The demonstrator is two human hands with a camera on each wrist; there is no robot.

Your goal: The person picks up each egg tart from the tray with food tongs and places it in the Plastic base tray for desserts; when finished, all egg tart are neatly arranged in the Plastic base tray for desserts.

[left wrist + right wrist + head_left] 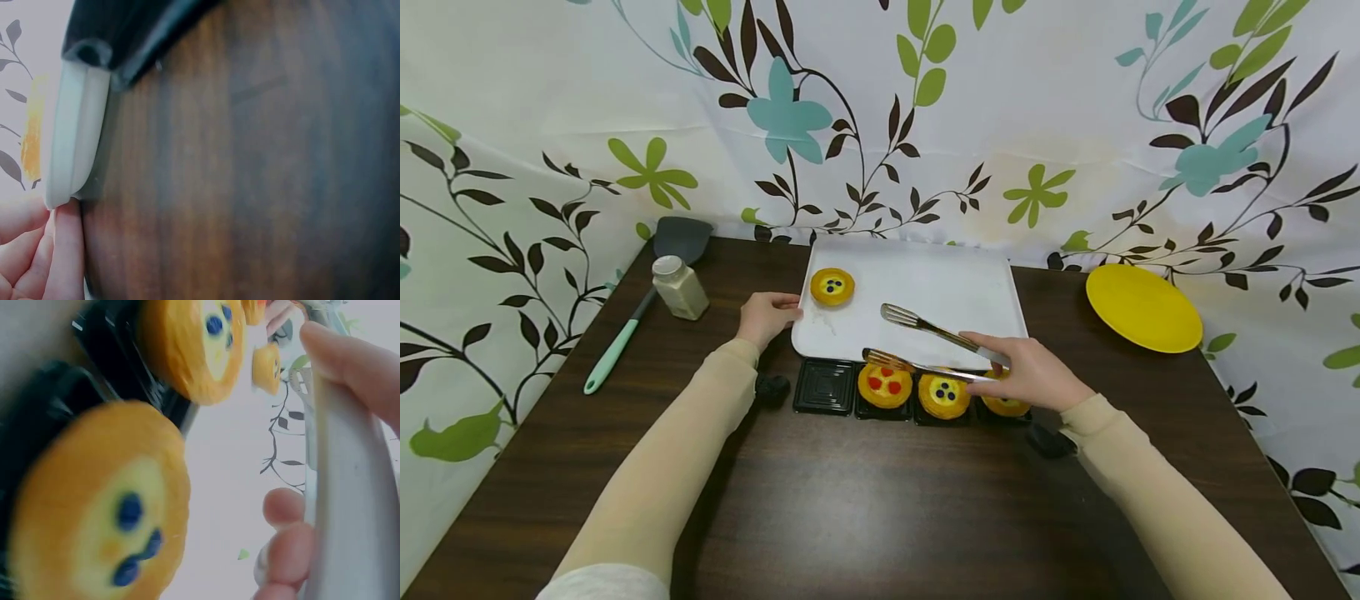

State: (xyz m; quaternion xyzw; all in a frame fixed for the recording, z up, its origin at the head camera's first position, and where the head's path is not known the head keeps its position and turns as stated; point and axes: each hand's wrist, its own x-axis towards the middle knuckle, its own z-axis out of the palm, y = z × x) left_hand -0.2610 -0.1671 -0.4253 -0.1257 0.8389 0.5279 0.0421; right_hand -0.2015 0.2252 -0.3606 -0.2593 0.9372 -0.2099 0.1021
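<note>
My left hand [767, 317] pinches the left edge of a white tray [932, 279]; in the left wrist view the fingers [65, 250] meet its rim. On the tray's left side lies a tart [832, 287] with blue dots. My right hand [1037, 373] holds metal tongs [947, 335], their arms spread, over the tray's front right part. Below the tips is a tart with red pieces [884, 386], and beside it one with blue dots [943, 395]. A further blue-dotted tart [106, 512] sits under my right hand. These three rest in black plastic holders; the leftmost holder [824, 387] is bare.
To the left lie a spatula [612, 357] with a mint handle and dark head, and a white-capped shaker jar [681, 288]. A yellow plate [1144, 308] is at the back right. Patterned cloth [880, 108] hangs behind the dark wooden table [850, 517].
</note>
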